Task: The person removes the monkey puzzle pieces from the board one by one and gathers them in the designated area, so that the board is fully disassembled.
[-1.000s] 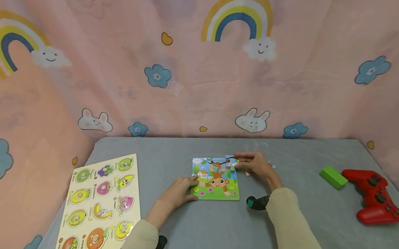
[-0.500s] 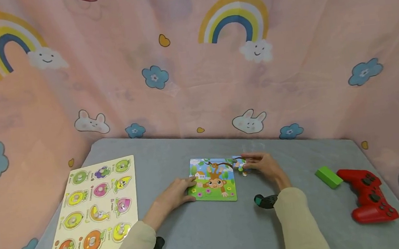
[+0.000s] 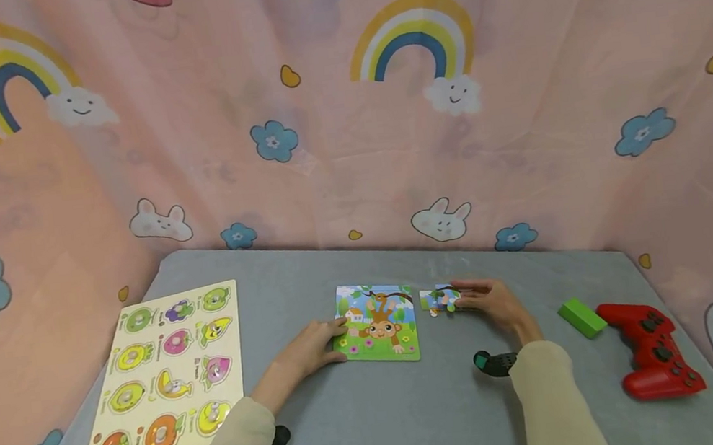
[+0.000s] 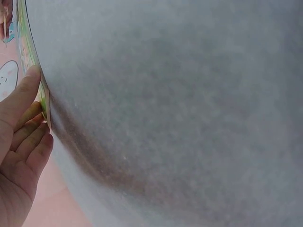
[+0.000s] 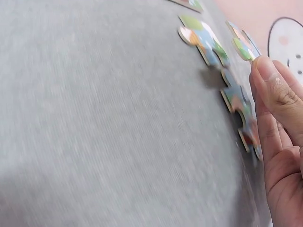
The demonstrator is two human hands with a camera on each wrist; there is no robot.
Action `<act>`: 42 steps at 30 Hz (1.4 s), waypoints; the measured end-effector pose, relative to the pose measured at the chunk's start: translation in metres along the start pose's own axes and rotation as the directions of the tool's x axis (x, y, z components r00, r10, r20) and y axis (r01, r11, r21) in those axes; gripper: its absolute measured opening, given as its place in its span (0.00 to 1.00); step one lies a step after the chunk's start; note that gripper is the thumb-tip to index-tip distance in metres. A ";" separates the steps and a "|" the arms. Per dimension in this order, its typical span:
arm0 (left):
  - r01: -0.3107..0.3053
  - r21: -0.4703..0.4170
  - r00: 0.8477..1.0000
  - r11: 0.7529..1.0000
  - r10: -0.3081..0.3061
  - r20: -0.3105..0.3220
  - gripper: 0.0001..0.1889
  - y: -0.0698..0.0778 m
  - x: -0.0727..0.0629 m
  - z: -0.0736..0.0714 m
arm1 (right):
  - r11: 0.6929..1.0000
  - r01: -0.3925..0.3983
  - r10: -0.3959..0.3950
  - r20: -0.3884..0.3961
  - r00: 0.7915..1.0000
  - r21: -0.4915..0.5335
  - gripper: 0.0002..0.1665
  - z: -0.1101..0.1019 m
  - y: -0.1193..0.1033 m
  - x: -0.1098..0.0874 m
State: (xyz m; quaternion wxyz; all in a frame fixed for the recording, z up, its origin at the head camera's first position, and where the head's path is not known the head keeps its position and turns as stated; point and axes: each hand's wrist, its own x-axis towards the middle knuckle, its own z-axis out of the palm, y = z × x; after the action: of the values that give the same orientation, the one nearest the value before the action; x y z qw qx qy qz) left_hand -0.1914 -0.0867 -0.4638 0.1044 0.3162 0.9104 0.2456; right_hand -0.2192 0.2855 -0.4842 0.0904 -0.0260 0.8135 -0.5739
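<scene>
A square jigsaw puzzle (image 3: 379, 340) with a monkey picture lies on the grey table in the head view. My left hand (image 3: 313, 344) grips its left edge; in the left wrist view the thumb (image 4: 31, 80) and fingers meet the puzzle's edge near a corner. Right of the puzzle, my right hand (image 3: 494, 304) pinches a jigsaw piece (image 5: 244, 46) between thumb and fingers, raised over several loose pieces. One loose piece (image 5: 204, 39) shows beside it in the right wrist view. Other loose pieces are partly hidden behind the right hand.
A fruit peg board (image 3: 162, 373) lies at the left of the table. To the right are a green block (image 3: 582, 317) and a red game controller (image 3: 653, 351). A pink patterned cloth (image 3: 339, 181) hangs behind the table.
My right hand has moved right with the pinched piece, away from the puzzle's top right corner to above the loose pieces. The left hand stays at the puzzle's left edge.
</scene>
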 end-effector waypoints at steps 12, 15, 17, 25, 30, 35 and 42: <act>0.001 0.011 1.000 1.000 -0.001 0.006 0.27 0.001 -0.001 -0.001 | 1.000 -0.005 0.005 -0.022 1.000 0.001 0.34 -0.021 0.011 -0.010; 0.002 0.013 1.000 1.000 -0.002 0.007 0.27 0.001 0.000 -0.001 | 1.000 0.001 -0.001 -0.037 0.999 0.004 0.34 -0.028 0.014 -0.015; 0.004 0.013 1.000 1.000 -0.004 0.008 0.26 0.001 0.000 -0.001 | 1.000 0.003 -0.003 -0.037 0.999 0.004 0.35 -0.033 0.017 -0.018; 0.015 0.000 1.000 1.000 -0.015 0.012 0.27 0.002 -0.001 -0.001 | 0.999 -0.023 0.024 -0.037 0.999 0.044 0.37 -0.050 0.027 -0.026; 0.018 -0.002 1.000 1.000 -0.018 0.016 0.26 0.003 -0.002 -0.002 | 0.997 -0.074 0.072 -0.061 0.995 -0.015 0.38 -0.058 0.029 -0.029; 0.023 0.000 1.000 1.000 -0.023 0.015 0.27 0.003 -0.001 -0.002 | 0.988 -0.121 0.113 -0.080 0.990 -0.100 0.38 -0.064 0.028 -0.029; -0.004 0.016 1.000 1.000 0.004 -0.002 0.26 0.002 -0.001 0.000 | 0.980 -0.137 0.127 -0.078 0.989 -0.142 0.36 -0.070 0.026 -0.028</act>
State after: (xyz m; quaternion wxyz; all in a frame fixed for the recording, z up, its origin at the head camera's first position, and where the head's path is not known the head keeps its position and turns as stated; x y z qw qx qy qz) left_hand -0.1894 -0.0865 -0.4628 0.1004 0.3186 0.9117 0.2392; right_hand -0.2025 0.3632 -0.4827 0.0982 0.0410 0.8562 -0.5056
